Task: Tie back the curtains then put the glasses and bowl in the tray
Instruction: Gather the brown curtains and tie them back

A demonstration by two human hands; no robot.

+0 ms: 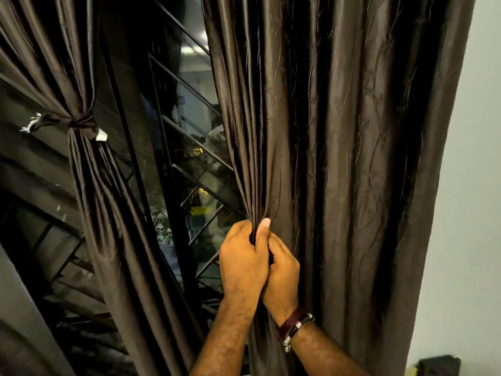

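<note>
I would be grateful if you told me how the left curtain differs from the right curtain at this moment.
The left curtain is cinched by a knotted tie; the right curtain has none. The left one is a narrow bundle, the right one hangs wide. Both hands grip the right curtain's edge; nothing touches the left. Both are dark brown and shiny.

A home room at night: brown curtains (339, 158) over a barred window (189, 147) above the hands, plain white wall (471, 185) right.

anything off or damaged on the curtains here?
One thing: the tie-back knotted round the left curtain has frayed whitish ends sticking out both sides. The right curtain hangs untied, its edge bunched in the left hand and right hand. No tears visible.
</note>
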